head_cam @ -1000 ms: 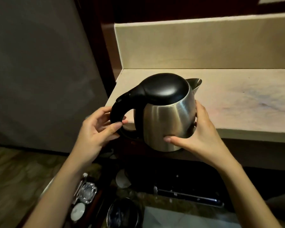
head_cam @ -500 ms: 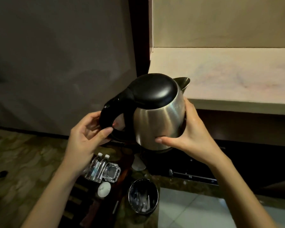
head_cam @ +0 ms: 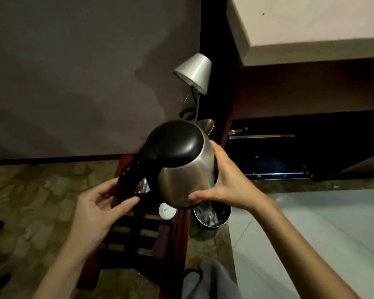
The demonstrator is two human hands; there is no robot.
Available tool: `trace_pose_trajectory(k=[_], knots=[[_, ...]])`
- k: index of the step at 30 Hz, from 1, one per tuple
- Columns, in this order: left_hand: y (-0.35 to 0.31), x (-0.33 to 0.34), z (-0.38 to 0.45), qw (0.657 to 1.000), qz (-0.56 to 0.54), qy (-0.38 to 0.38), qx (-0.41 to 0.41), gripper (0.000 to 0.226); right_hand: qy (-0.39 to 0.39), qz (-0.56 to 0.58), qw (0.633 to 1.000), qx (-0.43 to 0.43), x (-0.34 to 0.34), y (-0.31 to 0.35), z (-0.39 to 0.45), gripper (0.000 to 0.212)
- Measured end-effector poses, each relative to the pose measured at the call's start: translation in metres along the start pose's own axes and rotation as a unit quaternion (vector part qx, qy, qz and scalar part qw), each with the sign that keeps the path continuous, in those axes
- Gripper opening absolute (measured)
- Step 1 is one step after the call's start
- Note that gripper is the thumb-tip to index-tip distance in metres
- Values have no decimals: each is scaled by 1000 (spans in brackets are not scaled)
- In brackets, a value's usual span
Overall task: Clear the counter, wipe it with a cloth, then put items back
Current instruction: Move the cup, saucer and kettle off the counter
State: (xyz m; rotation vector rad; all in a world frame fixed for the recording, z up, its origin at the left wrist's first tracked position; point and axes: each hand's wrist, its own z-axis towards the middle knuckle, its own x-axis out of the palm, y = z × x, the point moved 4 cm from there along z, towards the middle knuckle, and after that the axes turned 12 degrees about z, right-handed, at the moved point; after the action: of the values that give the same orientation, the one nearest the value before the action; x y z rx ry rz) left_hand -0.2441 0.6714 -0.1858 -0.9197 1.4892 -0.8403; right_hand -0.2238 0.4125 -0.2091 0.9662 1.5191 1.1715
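Below the counter, over a low wooden rack on the floor, the kettle hangs in mid-air between both hands, clear of any surface. Right hand cups the steel body low on the side, fingers wrapped round the far side and thumb across the front near the base. Left hand is at the black handle: thumb and fingertips touch its lower end, fingers fairly straight, more steadying than gripping. Whether it bears any weight can't be told.

Step in hand, judging by the layout: clearing phase, kettle being parked down low w/ the other items already there. On the rack sit a small white lid-like disc and something glassy seen thru the handle loop, too small to ID. A metal bin stands just beside the rack, right under the kettle's base. A lamp leans vs. the wall behind.

To do it well:
- Keep the kettle upright; lid looks closed but any water inside would slop toward the spout.
- Pick a bare slat area, not on top of the white disc or the glass item. Slats have gaps, so base should span at least 2 of them, else it tips.
- Steer left of the bin; the base is over its rim now.
- Right hand should carry the load til the base sits flat, then let go; steel is smooth, so a slack hold could slip.
- Mind the lamp stem behind the spout.
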Motion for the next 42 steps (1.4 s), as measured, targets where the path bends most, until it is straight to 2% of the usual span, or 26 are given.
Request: trace_pose_trajectory(k=[3,5,6,8,9,13,16,20,24,27,30,37,42], knots=[[47,-4,-9,998,-17,-2,-68,45,39,-2,999,23,34,-34,9,125],[79,-8,-16,994,-41,-25,-98,40,69,-6,997,35,61,-58,20,128],[96,-11,-19,991,-60,-40,-114,44,85,-7,996,39,75,-70,26,129],[130,-15,-25,984,-77,-63,-150,83,123,0,991,51,103,-96,38,128],[148,-17,-28,979,-76,-82,-171,88,142,2,988,54,118,-109,44,127],[226,-16,-43,965,-58,-112,-230,40,191,4,980,61,184,-164,65,125],[290,-11,-56,954,-40,-104,-278,34,216,2,973,79,235,-216,68,126],[356,-9,-76,960,22,-75,-268,31,235,-13,967,94,280,-272,66,131],[391,-3,-80,953,32,-99,-285,27,244,-21,965,95,304,-307,69,130],[410,4,-72,947,46,-124,-294,41,228,-25,968,98,315,-325,72,124],[426,6,-63,943,59,-133,-298,42,200,-29,975,97,323,-338,73,119],[444,5,-64,940,68,-112,-315,32,177,-44,978,99,329,-340,65,113],[438,10,-63,934,45,-131,-329,45,160,-64,980,102,310,-338,59,102]])
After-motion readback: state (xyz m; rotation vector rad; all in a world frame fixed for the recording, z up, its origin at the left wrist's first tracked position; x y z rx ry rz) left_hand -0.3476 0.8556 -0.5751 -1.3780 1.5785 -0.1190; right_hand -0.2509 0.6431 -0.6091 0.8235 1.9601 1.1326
